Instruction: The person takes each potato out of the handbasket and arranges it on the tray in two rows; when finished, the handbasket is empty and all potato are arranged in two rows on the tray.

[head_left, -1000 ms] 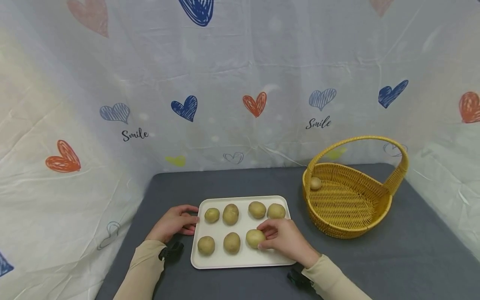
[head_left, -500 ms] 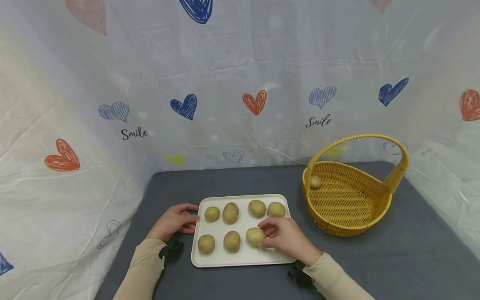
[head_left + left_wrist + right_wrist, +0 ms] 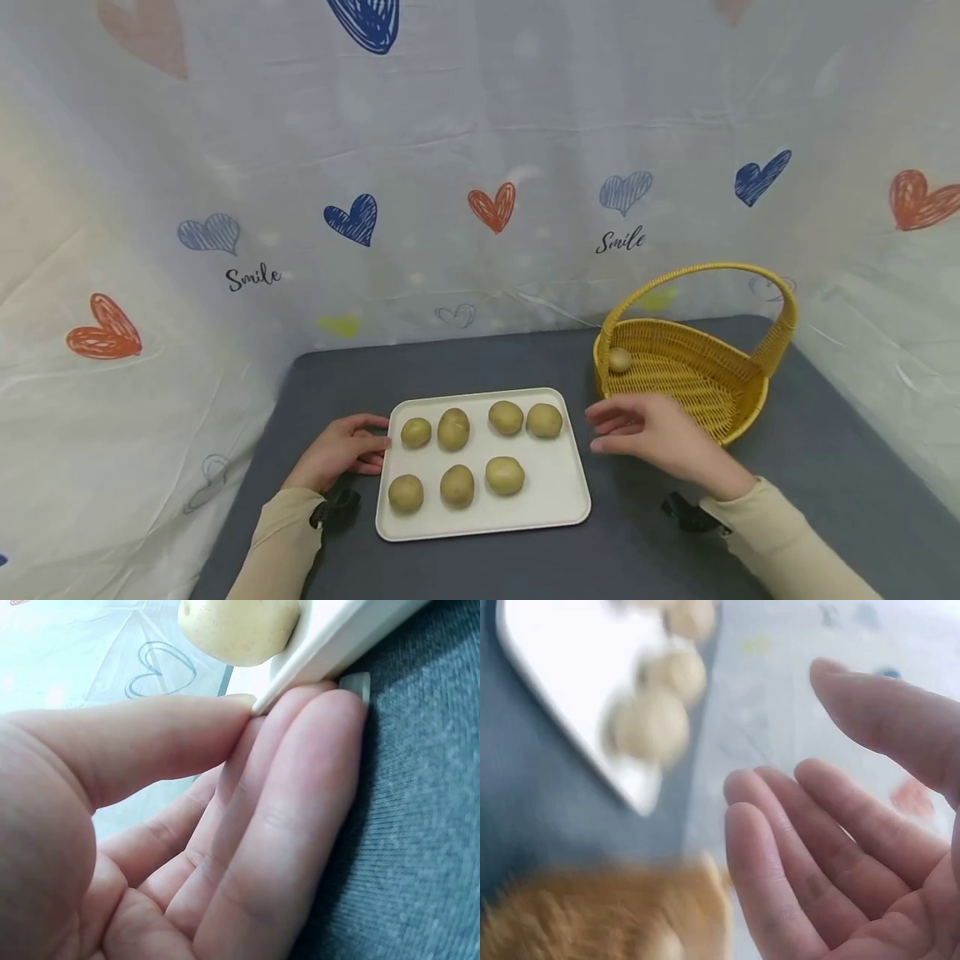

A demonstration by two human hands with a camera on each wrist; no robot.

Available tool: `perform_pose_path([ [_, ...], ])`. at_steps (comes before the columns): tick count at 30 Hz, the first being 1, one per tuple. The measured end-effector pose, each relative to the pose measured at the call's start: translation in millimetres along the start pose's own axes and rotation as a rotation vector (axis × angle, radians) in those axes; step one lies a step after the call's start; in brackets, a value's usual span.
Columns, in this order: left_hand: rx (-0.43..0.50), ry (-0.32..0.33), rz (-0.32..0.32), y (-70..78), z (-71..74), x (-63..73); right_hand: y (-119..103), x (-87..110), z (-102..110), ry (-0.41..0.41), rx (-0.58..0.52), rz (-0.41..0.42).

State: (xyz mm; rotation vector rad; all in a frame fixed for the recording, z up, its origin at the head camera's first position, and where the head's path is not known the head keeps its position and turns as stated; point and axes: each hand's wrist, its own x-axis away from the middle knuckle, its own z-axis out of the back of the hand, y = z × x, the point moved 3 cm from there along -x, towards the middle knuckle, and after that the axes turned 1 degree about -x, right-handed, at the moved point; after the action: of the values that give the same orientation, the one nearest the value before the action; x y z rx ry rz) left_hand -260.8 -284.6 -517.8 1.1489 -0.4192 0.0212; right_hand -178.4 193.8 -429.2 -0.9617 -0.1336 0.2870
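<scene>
A white rectangular tray [image 3: 551,492] carries several potatoes in two rows, three of them in the near row. One near-row potato [image 3: 505,475] lies apart from the tray's right end. At the left rim, my left hand [image 3: 337,450] pinches the tray; in the left wrist view the thumb [image 3: 180,735] meets the rim from above, the fingertips at its underside. My right hand [image 3: 660,437] hovers between the tray and the yellow wicker basket [image 3: 738,383], covering part of its front. Its fingers [image 3: 817,855] are parted from the thumb, and nothing lies between them.
A single potato [image 3: 619,360] sits inside the basket at its left end, under the tall arched handle [image 3: 705,268]. Dark grey cloth [image 3: 480,567] covers the table. A white curtain [image 3: 420,133] printed with hearts hangs behind and at both sides.
My right hand has let go of the near-row potato and moved right, off the tray toward the basket. The left hand keeps its place at the tray. The head view has shifted slightly.
</scene>
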Motion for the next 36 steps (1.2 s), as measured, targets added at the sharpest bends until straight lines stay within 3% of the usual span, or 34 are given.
perform_pose_path([
  [6,0.008,0.003,0.001,-2.5,-1.3,-2.0,14.3,-6.5,67.2,0.08,0.121,-0.073],
  [11,0.018,0.009,0.011,-6.1,0.5,-2.0,43.4,-38.1,91.5,0.078,0.15,-0.131],
  [20,0.029,0.007,0.011,-1.9,-0.5,0.6,88.1,-73.9,94.8,0.075,0.159,-0.193],
  [36,0.023,0.023,0.016,-0.7,-1.1,0.5,105.5,-99.6,83.1,0.055,0.206,-0.243],
])
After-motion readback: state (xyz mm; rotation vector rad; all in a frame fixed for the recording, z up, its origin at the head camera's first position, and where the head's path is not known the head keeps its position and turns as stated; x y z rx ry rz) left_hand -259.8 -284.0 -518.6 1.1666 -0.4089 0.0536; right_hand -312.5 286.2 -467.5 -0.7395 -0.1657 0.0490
